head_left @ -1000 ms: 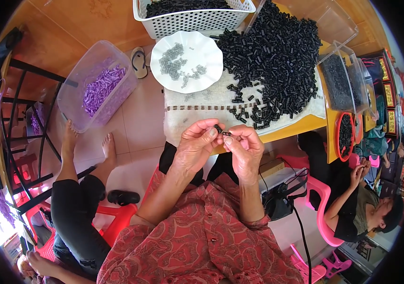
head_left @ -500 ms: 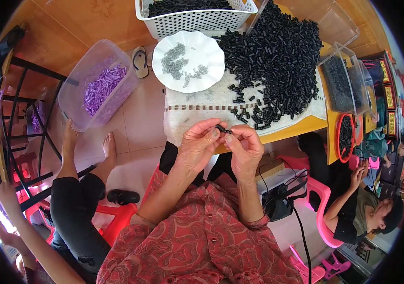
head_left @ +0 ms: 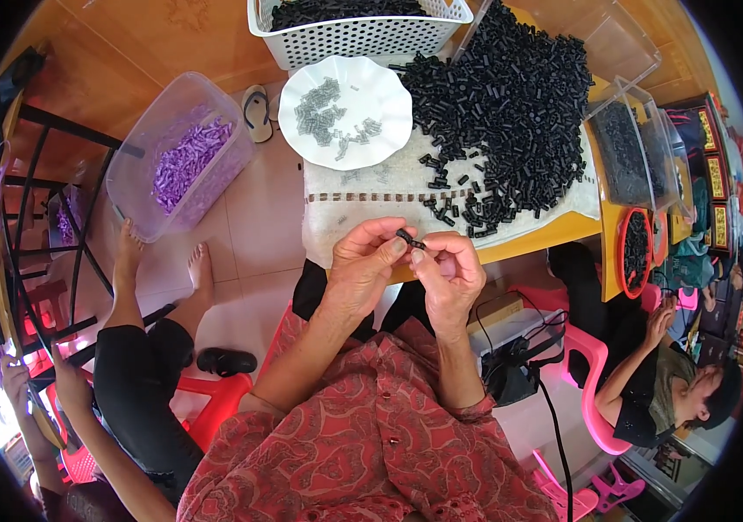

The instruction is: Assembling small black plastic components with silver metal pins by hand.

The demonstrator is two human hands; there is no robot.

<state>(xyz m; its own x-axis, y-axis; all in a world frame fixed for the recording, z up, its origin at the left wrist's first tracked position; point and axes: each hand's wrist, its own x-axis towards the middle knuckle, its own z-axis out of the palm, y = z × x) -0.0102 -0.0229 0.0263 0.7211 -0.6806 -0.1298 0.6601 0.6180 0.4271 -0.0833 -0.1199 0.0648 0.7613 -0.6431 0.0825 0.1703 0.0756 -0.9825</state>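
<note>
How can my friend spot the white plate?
Look for the yellow table with a pale cloth spread on it. Toward the cloth's left side, just nearer than the white basket with holes, sits the white plate. It's round with a wavy rim and holds small greyish pieces, unlike the big heap of black pieces on its right.

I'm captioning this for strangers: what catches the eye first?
A heap of black pieces dominates, upper right of centre. Left of it come a white plate, then a bin of purple pieces. At centre, the left hand and right hand pinch something small and black.
</note>
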